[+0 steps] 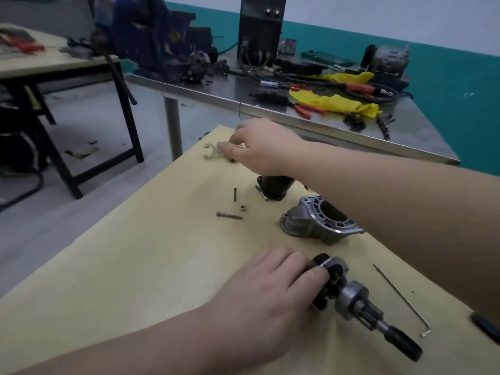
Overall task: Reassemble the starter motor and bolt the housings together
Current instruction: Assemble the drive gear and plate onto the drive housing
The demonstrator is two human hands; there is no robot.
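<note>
On the tan table (140, 266) my left hand (267, 282) grips the black end of the armature and drive-gear assembly (354, 299), which lies flat pointing right and toward me. My right hand (259, 147) reaches across to the far edge, its fingertips at a pale plastic fork lever (211, 152) and a small part beside it; the exact hold is blurred. The grey aluminium nose housing (319, 220) lies on its side mid-table. Behind it stands the black motor body (274, 186). Two short bolts (229, 215), (235, 194) and a nut (242, 208) lie left of the housings.
A long thin through-bolt (400, 296) lies at the right. A dark object (485, 327) sits at the right edge. Beyond is a steel bench (216, 93) with yellow cloth (332, 102), red-handled pliers, cables and a black machine (261, 28). A blue vise stands at its left end.
</note>
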